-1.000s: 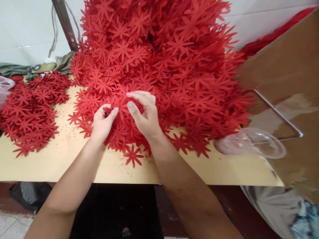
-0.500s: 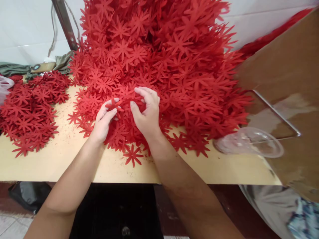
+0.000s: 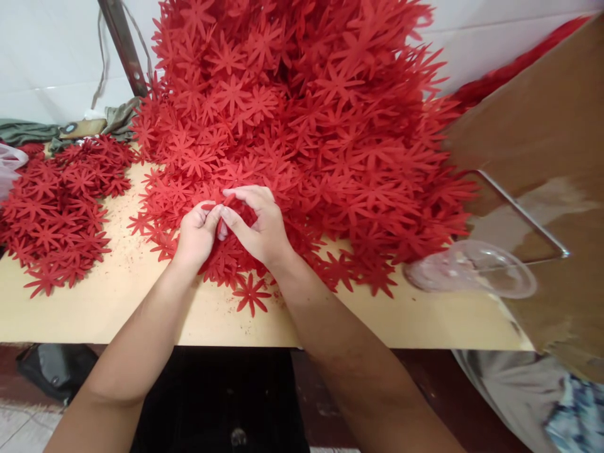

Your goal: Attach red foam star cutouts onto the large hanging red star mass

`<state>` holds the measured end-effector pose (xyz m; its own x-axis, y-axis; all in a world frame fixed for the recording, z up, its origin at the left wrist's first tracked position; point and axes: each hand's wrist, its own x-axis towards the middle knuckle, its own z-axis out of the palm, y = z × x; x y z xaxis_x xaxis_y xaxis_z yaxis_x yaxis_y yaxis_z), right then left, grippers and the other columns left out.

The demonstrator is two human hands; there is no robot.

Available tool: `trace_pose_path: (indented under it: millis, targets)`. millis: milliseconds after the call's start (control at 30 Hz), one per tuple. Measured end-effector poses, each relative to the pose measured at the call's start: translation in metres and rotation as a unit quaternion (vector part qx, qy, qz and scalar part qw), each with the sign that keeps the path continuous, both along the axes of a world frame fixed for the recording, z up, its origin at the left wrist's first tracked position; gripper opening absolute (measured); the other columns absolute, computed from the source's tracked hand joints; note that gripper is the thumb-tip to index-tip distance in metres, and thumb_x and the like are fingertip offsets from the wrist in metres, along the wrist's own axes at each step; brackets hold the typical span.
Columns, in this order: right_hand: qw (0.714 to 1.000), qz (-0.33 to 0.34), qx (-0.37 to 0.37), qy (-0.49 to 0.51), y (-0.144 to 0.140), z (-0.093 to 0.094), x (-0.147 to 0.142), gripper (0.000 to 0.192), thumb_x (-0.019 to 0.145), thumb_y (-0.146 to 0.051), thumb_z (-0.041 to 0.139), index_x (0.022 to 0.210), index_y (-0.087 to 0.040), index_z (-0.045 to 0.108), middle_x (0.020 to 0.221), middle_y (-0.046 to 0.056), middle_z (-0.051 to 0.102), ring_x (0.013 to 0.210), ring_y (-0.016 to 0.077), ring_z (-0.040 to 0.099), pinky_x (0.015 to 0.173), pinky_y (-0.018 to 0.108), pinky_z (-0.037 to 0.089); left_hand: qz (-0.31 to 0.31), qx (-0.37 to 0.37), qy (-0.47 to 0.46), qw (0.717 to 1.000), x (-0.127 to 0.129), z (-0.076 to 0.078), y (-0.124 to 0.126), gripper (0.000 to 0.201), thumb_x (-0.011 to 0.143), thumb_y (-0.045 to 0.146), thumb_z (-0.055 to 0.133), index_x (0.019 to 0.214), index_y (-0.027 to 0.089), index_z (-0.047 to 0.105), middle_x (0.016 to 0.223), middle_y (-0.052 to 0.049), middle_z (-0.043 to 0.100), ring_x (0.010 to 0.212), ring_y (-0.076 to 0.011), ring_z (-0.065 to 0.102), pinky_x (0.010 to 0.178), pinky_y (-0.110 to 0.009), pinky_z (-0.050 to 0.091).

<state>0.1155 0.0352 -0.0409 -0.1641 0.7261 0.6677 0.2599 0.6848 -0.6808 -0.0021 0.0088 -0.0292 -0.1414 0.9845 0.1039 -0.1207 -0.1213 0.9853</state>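
A tall heap of red flower-shaped cutouts [image 3: 311, 107] covers the middle of the tan table [image 3: 113, 308] and spills toward its front edge. My left hand [image 3: 195, 236] and my right hand [image 3: 257, 226] meet at the heap's lower left slope. Both pinch the same small red flower cutout [image 3: 221, 204] between thumbs and fingertips. Most of that piece is hidden by my fingers. A single loose flower [image 3: 251, 296] lies flat on the table just below my hands.
A lower pile of the same red flowers [image 3: 56, 207] lies at the left. A clear plastic lid [image 3: 472, 270] rests at the right by a brown cardboard box [image 3: 542, 151]. A metal post [image 3: 123, 45] and green cloth [image 3: 28, 131] stand behind.
My hands drew together and slightly nearer to me. The right hand dropped from the heap and closed its fingers onto the flower that the left hand had lifted.
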Motion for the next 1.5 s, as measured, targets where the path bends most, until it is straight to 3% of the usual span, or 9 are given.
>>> trace_pose_path:
  millis: [267, 467, 633, 733, 867, 1000, 1133, 1300, 1500]
  targets:
    - [0.982, 0.085, -0.144, 0.092, 0.0, -0.006, -0.005, 0.034, 0.075, -0.046, 0.063, 0.099, -0.022, 0.064, 0.095, 0.005, 0.066, 0.093, 0.0175, 0.059, 0.08, 0.034, 0.051, 0.03, 0.012, 0.087, 0.996, -0.008, -0.012, 0.001, 0.031, 0.078, 0.039, 0.063, 0.06, 0.018, 0.05, 0.044, 0.006, 0.044, 0.041, -0.0068, 0.038, 0.046, -0.021, 0.031]
    - [0.955, 0.132, -0.209, 0.165, 0.002, -0.005, -0.006, 0.036, 0.069, -0.047, 0.068, 0.095, -0.022, 0.063, 0.096, 0.003, 0.067, 0.082, 0.0136, 0.063, 0.078, 0.031, 0.054, 0.058, -0.001, 0.142, 0.988, -0.008, -0.006, -0.001, 0.044, 0.078, 0.041, 0.062, 0.044, 0.016, 0.048, 0.041, 0.003, 0.045, 0.042, -0.0065, 0.039, 0.047, -0.022, 0.031]
    - [0.95, 0.149, -0.218, 0.166, 0.004, -0.003, -0.004, 0.023, 0.071, -0.039, 0.068, 0.083, -0.021, 0.06, 0.083, 0.001, 0.065, 0.077, 0.0122, 0.062, 0.072, 0.028, 0.053, 0.035, 0.002, 0.071, 0.997, -0.003, -0.003, -0.002, 0.039, 0.076, 0.046, 0.062, 0.054, 0.015, 0.054, 0.049, 0.004, 0.05, 0.047, -0.0059, 0.041, 0.049, -0.02, 0.036]
    - [0.956, 0.113, -0.2, 0.182, 0.006, -0.002, -0.001, 0.012, 0.073, -0.029, 0.064, 0.08, -0.02, 0.059, 0.08, 0.0, 0.063, 0.074, 0.011, 0.06, 0.069, 0.026, 0.051, 0.009, 0.014, 0.019, 1.0, 0.0, -0.002, -0.002, 0.03, 0.071, 0.045, 0.068, 0.068, 0.016, 0.059, 0.056, 0.004, 0.055, 0.052, -0.0061, 0.049, 0.055, -0.019, 0.042]
    - [0.958, 0.07, -0.191, 0.204, 0.009, 0.0, 0.003, 0.009, 0.073, -0.026, 0.062, 0.078, -0.021, 0.058, 0.077, -0.001, 0.061, 0.073, 0.0102, 0.059, 0.069, 0.025, 0.05, 0.021, -0.004, 0.008, 1.0, -0.001, 0.0, 0.0, 0.023, 0.067, 0.031, 0.074, 0.068, 0.016, 0.057, 0.056, 0.005, 0.056, 0.05, -0.005, 0.049, 0.055, -0.018, 0.043]
    - [0.941, 0.123, -0.23, 0.215, 0.007, 0.003, 0.001, 0.024, 0.068, -0.038, 0.069, 0.082, -0.022, 0.057, 0.082, -0.001, 0.062, 0.075, 0.01, 0.059, 0.072, 0.026, 0.053, 0.054, -0.011, 0.021, 0.998, -0.003, 0.001, 0.001, 0.016, 0.066, 0.023, 0.074, 0.066, 0.014, 0.06, 0.059, 0.004, 0.059, 0.053, -0.0048, 0.05, 0.057, -0.018, 0.042]
    - [0.911, 0.172, -0.29, 0.236, 0.004, 0.003, -0.002, 0.041, 0.057, -0.046, 0.077, 0.083, -0.022, 0.057, 0.079, -0.003, 0.063, 0.074, 0.0102, 0.062, 0.075, 0.027, 0.055, 0.042, 0.003, 0.031, 0.999, -0.003, 0.0, 0.0, 0.021, 0.066, 0.022, 0.075, 0.061, 0.015, 0.056, 0.054, 0.005, 0.055, 0.051, -0.0045, 0.047, 0.054, -0.017, 0.039]
    - [0.876, 0.212, -0.343, 0.265, 0.004, 0.005, 0.001, 0.038, 0.051, -0.045, 0.081, 0.073, -0.02, 0.062, 0.077, -0.003, 0.067, 0.071, 0.0096, 0.064, 0.076, 0.028, 0.056, 0.02, 0.014, 0.011, 1.0, -0.003, -0.003, 0.0, 0.033, 0.063, 0.035, 0.076, 0.06, 0.016, 0.05, 0.05, 0.006, 0.051, 0.047, -0.0048, 0.045, 0.049, -0.018, 0.036]
    - [0.887, 0.195, -0.299, 0.294, 0.007, 0.007, 0.002, 0.025, 0.056, -0.041, 0.079, 0.065, -0.021, 0.067, 0.071, -0.004, 0.068, 0.073, 0.0093, 0.064, 0.077, 0.026, 0.054, 0.0, 0.017, -0.056, 0.998, -0.004, -0.002, 0.0, 0.034, 0.059, 0.038, 0.079, 0.069, 0.017, 0.055, 0.056, 0.007, 0.056, 0.049, -0.0037, 0.048, 0.053, -0.017, 0.04]
